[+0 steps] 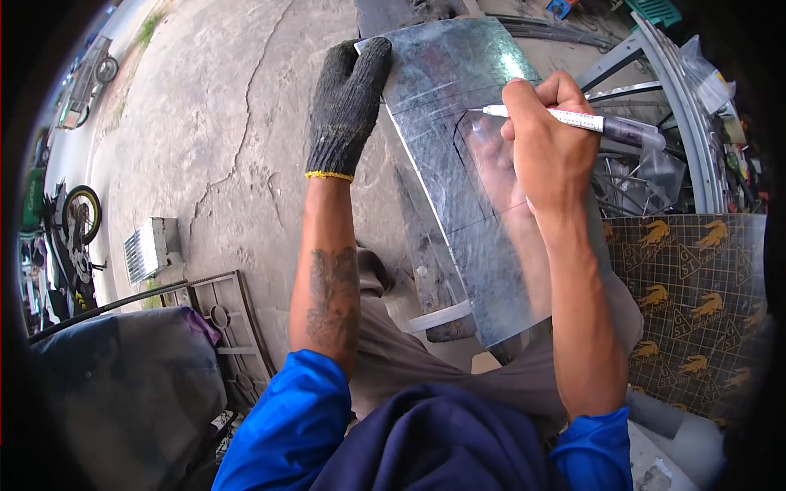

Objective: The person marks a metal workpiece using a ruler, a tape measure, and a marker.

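Observation:
A shiny grey metal sheet lies in front of me, reaching down between my knees. Dark straight lines run across it, and a curved black line is drawn near its middle. My left hand, in a dark knitted glove with a yellow cuff, grips the sheet's far left edge; part of its fingers is hidden. Bare, my right hand is closed around a white marker pen. The pen's tip meets the sheet at the top of the curved line.
Metal frames and rods stand at the right, beside a dark patterned board. Cracked concrete floor spreads leftward. A metal box, a draped cover, a barred gate and a motorcycle are on the left.

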`<state>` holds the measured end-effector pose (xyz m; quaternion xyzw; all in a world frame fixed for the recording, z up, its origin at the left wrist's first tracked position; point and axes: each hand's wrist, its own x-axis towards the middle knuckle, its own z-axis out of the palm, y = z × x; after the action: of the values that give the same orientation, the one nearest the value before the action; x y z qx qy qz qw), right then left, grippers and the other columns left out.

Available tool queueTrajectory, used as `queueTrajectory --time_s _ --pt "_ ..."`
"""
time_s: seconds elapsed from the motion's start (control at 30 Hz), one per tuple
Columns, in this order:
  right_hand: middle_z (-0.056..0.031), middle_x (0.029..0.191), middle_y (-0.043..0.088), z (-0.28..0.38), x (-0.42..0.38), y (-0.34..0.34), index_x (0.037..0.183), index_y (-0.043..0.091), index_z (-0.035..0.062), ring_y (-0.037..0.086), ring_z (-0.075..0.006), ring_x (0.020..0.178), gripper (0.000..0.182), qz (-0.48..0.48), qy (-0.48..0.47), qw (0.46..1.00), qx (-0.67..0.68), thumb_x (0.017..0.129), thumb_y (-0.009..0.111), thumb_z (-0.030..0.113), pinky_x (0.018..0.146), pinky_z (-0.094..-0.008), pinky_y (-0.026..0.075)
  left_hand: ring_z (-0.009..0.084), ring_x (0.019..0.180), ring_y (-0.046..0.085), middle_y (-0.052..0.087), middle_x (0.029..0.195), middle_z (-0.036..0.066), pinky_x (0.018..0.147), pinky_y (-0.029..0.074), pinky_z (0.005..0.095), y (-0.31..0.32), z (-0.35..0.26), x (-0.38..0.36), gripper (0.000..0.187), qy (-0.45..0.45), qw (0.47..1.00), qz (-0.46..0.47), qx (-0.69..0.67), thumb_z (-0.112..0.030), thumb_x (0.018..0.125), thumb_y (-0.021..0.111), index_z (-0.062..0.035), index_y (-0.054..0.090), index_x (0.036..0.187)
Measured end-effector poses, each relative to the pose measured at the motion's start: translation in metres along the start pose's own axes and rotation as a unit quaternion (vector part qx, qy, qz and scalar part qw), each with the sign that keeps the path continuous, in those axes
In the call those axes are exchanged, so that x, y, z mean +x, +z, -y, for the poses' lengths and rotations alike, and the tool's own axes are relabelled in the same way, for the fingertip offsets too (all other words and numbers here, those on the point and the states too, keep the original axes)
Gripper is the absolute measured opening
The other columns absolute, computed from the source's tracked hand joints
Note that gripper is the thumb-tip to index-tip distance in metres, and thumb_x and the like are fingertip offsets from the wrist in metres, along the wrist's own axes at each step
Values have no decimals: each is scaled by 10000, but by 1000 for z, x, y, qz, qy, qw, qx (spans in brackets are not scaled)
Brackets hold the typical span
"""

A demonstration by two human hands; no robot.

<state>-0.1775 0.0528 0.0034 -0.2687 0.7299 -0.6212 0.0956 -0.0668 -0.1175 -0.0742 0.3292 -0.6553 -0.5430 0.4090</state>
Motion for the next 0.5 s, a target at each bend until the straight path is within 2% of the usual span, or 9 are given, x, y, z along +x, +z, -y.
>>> queueTrajectory --time_s 0.17,0.5 --pt "-31 569 621 -4 1 -2 669 545 36 574 -83 513 275 9 -45 999 -18 876 696 134 519 -277 474 156 1022 628 697 1119 73 928 487 311 1 2 1 357 -6 1000 2 -31 -315 1012 666 -21 683 1214" --pt "-24 566 614 -6 0 -2 643 536 43 572 -73 514 312 21 -42 999 -27 879 713 145 497 -278 463 166 1041 631 696 1133 87 931 488 314 0 -1 -1 389 -4 1000 5 -5 -326 1001 685 -15 674 1233"
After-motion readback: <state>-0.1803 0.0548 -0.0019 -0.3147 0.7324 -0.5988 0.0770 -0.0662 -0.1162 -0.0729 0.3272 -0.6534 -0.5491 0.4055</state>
